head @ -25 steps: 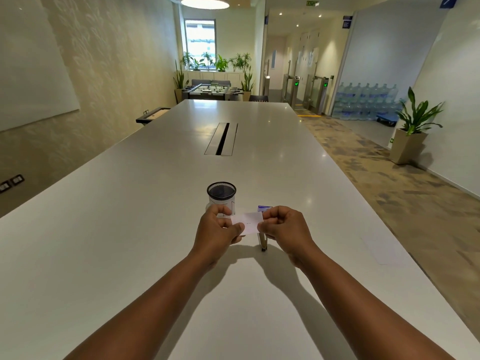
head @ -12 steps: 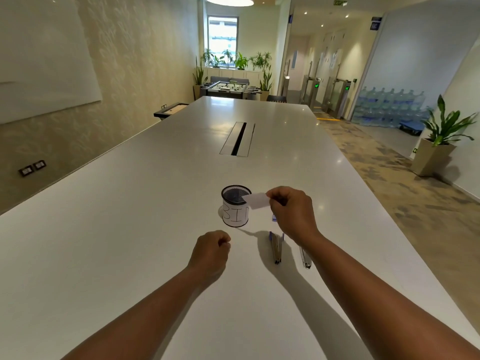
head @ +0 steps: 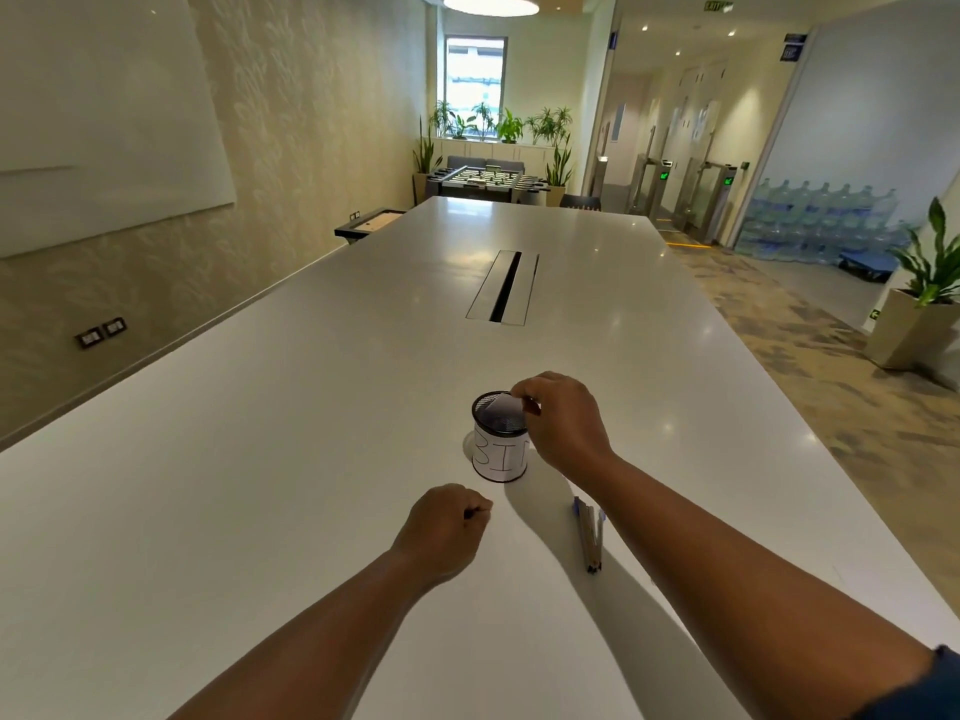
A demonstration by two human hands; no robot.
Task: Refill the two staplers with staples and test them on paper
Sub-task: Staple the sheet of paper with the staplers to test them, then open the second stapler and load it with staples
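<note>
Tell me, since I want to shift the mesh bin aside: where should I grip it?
Grip the bin round its paper-wrapped side wall, coming from the left. It is an upright cylinder, and the right hand is over its rim on the right, lowering paper in. The left hand is nearer.

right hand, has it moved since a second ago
Yes. The right hand went away from the person, from near the left hand to over the rim of the mesh bin, lowering the paper slip inside.

Right hand point(head: 563, 423) pinches paper point(head: 503, 405) over bin point(head: 497, 449); left hand point(head: 441, 530) fisted.
</note>
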